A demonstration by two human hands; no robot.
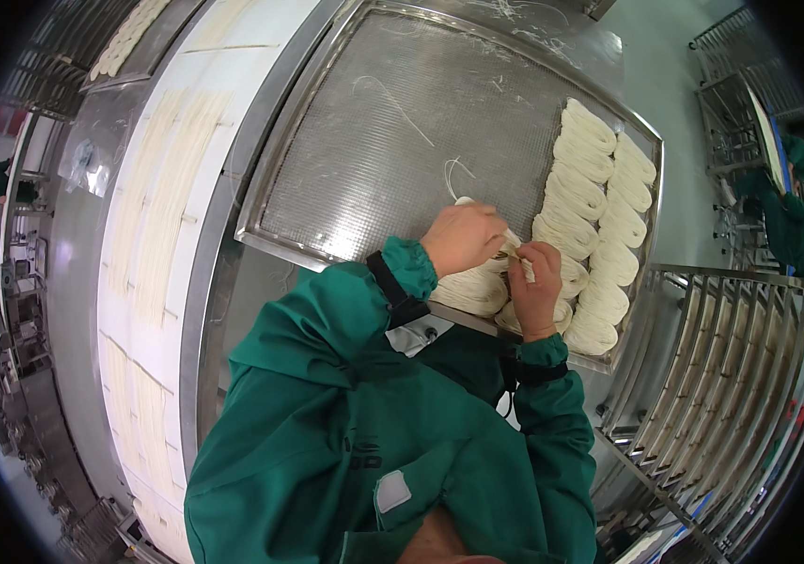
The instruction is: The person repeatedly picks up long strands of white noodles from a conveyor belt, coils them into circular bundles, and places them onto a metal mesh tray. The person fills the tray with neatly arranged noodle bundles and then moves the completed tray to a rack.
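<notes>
A bundle of pale noodles (512,246) is between my hands, low over the near side of a wide metal tray (355,122). My left hand (463,240) is closed round one part of it, with loose strands (459,171) trailing from its far side. Fingers pinched, my right hand (535,287) grips the other part. Folded noodle bundles (623,244) lie in two columns along the tray's right side. Just below my left hand, another folded bundle (466,291) rests at the near edge. My hands partly hide the noodles there.
Left of the tray runs a white belt (190,150) carrying long noodle strands and thin sticks. A metal rack (702,376) stands at the lower right. Stray strands lie on the tray. People in green (790,221) are at the far right and far left.
</notes>
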